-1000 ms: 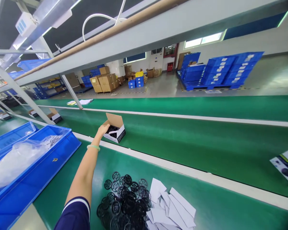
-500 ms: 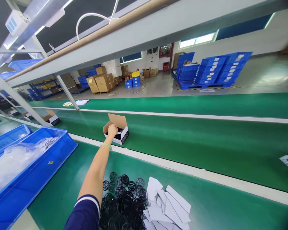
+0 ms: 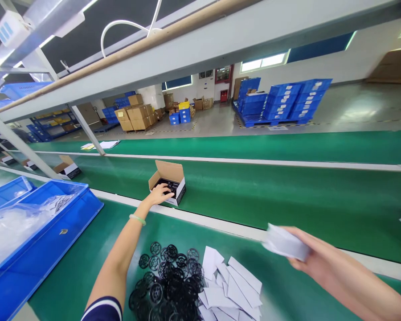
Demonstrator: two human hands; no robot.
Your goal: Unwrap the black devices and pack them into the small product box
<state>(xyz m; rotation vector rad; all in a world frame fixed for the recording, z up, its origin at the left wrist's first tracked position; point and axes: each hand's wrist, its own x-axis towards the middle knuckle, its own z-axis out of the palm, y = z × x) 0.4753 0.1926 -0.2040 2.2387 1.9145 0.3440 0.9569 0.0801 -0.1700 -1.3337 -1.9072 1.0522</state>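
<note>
My left hand [image 3: 160,194], with a pale green bangle on its wrist, reaches over the near edge of an open cardboard box [image 3: 178,196]. Its fingers are stretched out and apart, with nothing visible in them. Black parts [image 3: 169,184] lie inside the box, partly hidden by the hand. At the right, my right hand [image 3: 302,249] grips a folded white paper [image 3: 284,243], blurred by motion. Closer to me lie a heap of black spoked plastic rings [image 3: 177,278] and a pile of folded white papers [image 3: 232,290].
A blue bin [image 3: 50,240] with clear plastic bags stands at the left. Another open box [image 3: 67,167] sits further left on the green belt [image 3: 254,191]. A white rail [image 3: 220,225] separates belt and bench. An overhead beam [image 3: 200,53] crosses above.
My left hand has opened and drawn slightly back from inside the box. My right hand has come into view from the right with a folded paper. The camera view has shifted slightly.
</note>
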